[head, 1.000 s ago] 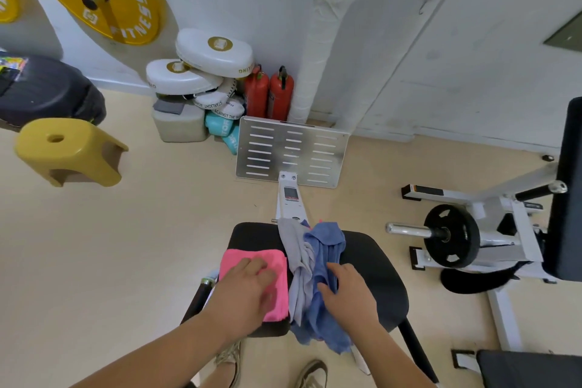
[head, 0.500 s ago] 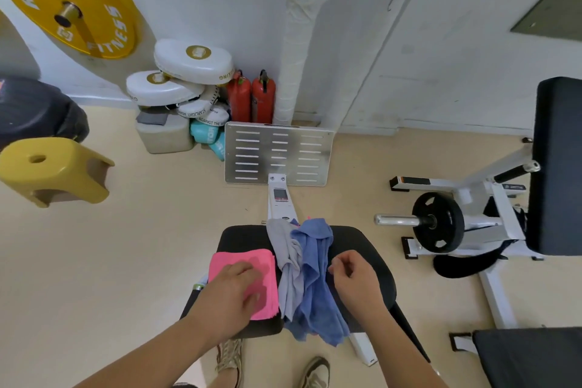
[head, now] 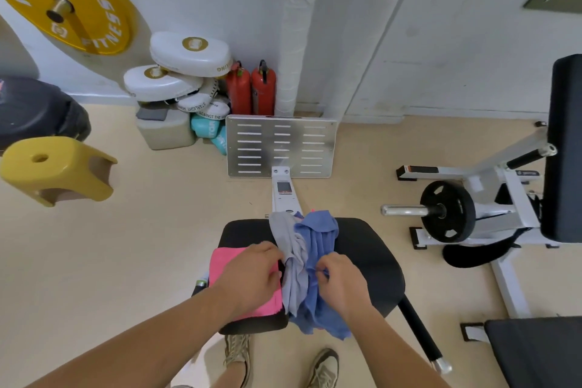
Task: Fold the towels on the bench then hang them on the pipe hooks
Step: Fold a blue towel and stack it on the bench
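Three towels lie on the black bench seat (head: 368, 249): one folded pink towel (head: 224, 264) at its left, and one grey towel (head: 288, 238) and one blue towel (head: 318, 238) crumpled side by side down its middle. Of the two hands, the left hand (head: 252, 274) lies palm-down on the pink towel, fingers loosely bent at the edge beside the grey one. The right hand (head: 343, 285), over the seat's middle, pinches a fold of the blue towel in curled fingers.

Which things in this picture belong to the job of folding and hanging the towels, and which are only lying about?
Job: pink towel, grey towel, blue towel, bench, pipe.
Lying about: yellow stool, fire extinguishers, white pads, yellow weight plate.
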`<state>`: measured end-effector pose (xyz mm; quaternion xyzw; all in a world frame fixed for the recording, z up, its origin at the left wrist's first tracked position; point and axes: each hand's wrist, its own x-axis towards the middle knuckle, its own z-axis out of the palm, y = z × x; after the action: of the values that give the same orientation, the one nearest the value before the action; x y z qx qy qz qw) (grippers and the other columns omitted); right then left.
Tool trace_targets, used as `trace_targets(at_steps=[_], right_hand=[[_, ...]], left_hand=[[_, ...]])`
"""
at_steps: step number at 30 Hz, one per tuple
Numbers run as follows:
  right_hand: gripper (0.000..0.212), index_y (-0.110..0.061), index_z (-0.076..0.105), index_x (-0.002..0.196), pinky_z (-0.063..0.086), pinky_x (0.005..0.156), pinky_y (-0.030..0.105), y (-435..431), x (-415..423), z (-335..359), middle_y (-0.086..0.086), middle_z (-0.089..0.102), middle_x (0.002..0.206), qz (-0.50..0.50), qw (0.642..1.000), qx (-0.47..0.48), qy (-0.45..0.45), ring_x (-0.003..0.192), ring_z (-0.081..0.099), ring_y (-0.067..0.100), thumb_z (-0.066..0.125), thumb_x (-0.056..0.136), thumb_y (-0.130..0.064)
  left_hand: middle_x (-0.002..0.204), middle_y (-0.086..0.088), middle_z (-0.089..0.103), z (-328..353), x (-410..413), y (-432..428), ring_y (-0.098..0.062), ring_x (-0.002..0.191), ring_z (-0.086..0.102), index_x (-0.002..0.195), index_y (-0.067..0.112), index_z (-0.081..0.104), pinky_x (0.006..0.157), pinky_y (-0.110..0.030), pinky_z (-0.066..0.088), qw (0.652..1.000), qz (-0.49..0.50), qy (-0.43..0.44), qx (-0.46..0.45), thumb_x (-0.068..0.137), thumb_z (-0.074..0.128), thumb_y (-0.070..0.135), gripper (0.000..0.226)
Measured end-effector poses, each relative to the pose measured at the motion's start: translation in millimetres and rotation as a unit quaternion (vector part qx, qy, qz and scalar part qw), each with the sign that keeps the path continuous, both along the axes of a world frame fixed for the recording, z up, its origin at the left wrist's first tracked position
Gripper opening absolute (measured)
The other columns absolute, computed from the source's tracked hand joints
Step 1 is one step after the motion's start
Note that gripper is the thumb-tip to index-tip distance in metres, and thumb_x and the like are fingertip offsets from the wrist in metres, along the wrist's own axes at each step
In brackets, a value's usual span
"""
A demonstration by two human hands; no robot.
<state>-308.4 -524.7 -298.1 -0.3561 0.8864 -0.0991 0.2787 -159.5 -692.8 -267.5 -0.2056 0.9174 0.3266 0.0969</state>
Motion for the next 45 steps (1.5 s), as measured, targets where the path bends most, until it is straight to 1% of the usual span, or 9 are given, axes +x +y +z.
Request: trace_targets(at_steps=[6, 12, 16, 20, 23, 28, 33, 39, 45], right_hand=[[0.022, -0.023, 0.056, 0.076, 0.050, 0.066, 0.039, 26, -14, 13, -0.005, 0.058, 0.081, -0.008, 0.998, -0.003, -0.064, 0.075, 0.055, 0.015, 0.049, 0.087, -0.039], [0.027, -0.036, 0.062, 0.116, 0.053, 0.090, 0.035, 35, -53, -1, -0.018, 0.063, 0.115, 0.005, 0.999, 0.018, -0.038, 0.111, 0.057, 0.012, 0.045, 0.097, -0.045], [0.036, -0.033, 0.061, 0.109, 0.057, 0.077, 0.036, 29, -65, -5, -0.013, 0.068, 0.104, -0.012, 0.998, 0.065, -0.023, 0.098, 0.063, 0.014, 0.037, 0.097, -0.057], [0.035, -0.036, 0.061, 0.125, 0.055, 0.082, 0.035, 22, -79, 0, -0.010, 0.070, 0.116, -0.030, 0.993, 0.100, -0.064, 0.106, 0.064, 0.016, 0.040, 0.101, -0.052], [0.040, -0.041, 0.053, 0.137, 0.051, 0.088, 0.033, 29, -79, -1, -0.012, 0.066, 0.129, -0.055, 0.988, 0.102, -0.097, 0.116, 0.061, 0.015, 0.042, 0.101, -0.052], [0.063, -0.034, 0.039, 0.152, 0.038, 0.110, 0.027, 39, -72, 24, -0.010, 0.050, 0.152, -0.176, 0.963, -0.080, -0.189, 0.138, 0.047, 0.009, 0.066, 0.095, -0.032], [0.059, -0.040, 0.050, 0.142, 0.042, 0.115, 0.039, 46, -82, 90, -0.021, 0.053, 0.145, -0.037, 0.977, -0.168, -0.123, 0.137, 0.048, 0.003, 0.069, 0.087, -0.026], [0.023, -0.040, 0.065, 0.110, 0.052, 0.094, 0.025, 87, -92, 184, -0.022, 0.067, 0.108, 0.066, 0.976, -0.196, -0.062, 0.108, 0.061, 0.002, 0.059, 0.099, -0.021], [0.024, -0.027, 0.068, 0.097, 0.047, 0.067, 0.011, 121, -122, 266, -0.013, 0.069, 0.084, -0.028, 0.954, -0.283, -0.091, 0.079, 0.063, 0.001, 0.048, 0.106, -0.017]], left_hand=[[0.114, -0.001, 0.063, -21, -63, -4, -0.022, 0.098, 0.062, 0.111, 0.018, 0.063, 0.088, -0.037, 0.053, 0.998, 0.006, -0.039, 0.039, 0.092, 0.052, 0.023, 0.023], [0.125, -0.005, 0.064, -73, -125, -15, -0.022, 0.100, 0.062, 0.124, 0.018, 0.060, 0.093, -0.041, 0.055, 0.991, 0.030, -0.112, 0.072, 0.096, 0.049, 0.021, 0.030], [0.127, -0.010, 0.064, -102, -141, -17, -0.023, 0.102, 0.062, 0.138, 0.016, 0.052, 0.089, -0.034, 0.050, 0.985, 0.038, -0.154, 0.063, 0.099, 0.053, 0.019, 0.039], [0.117, -0.005, 0.068, -102, -148, -20, -0.024, 0.105, 0.064, 0.111, 0.020, 0.070, 0.088, -0.031, 0.053, 0.979, 0.087, -0.171, 0.060, 0.095, 0.056, 0.021, 0.022], [0.085, 0.002, 0.068, -82, -149, -11, -0.020, 0.085, 0.062, 0.073, 0.026, 0.064, 0.067, -0.025, 0.044, 0.978, 0.138, -0.109, 0.108, 0.095, 0.057, 0.022, 0.024], [0.082, -0.009, 0.071, -14, -139, 24, -0.019, 0.078, 0.066, 0.084, 0.024, 0.069, 0.082, -0.038, 0.057, 0.957, 0.149, 0.009, 0.249, 0.099, 0.056, 0.023, 0.020], [0.076, 0.009, 0.069, 61, -117, 60, 0.001, 0.070, 0.062, 0.097, 0.030, 0.069, 0.073, -0.016, 0.051, 0.942, 0.124, 0.141, 0.279, 0.101, 0.056, 0.016, 0.020], [0.087, 0.015, 0.072, 139, -97, 95, -0.004, 0.086, 0.068, 0.100, 0.030, 0.072, 0.078, -0.012, 0.051, 0.940, 0.140, 0.207, 0.233, 0.102, 0.057, 0.022, 0.018], [0.069, 0.015, 0.064, 194, -83, 138, 0.000, 0.064, 0.058, 0.085, 0.030, 0.067, 0.062, -0.015, 0.047, 0.961, 0.102, 0.165, 0.197, 0.092, 0.069, 0.042, 0.014]])
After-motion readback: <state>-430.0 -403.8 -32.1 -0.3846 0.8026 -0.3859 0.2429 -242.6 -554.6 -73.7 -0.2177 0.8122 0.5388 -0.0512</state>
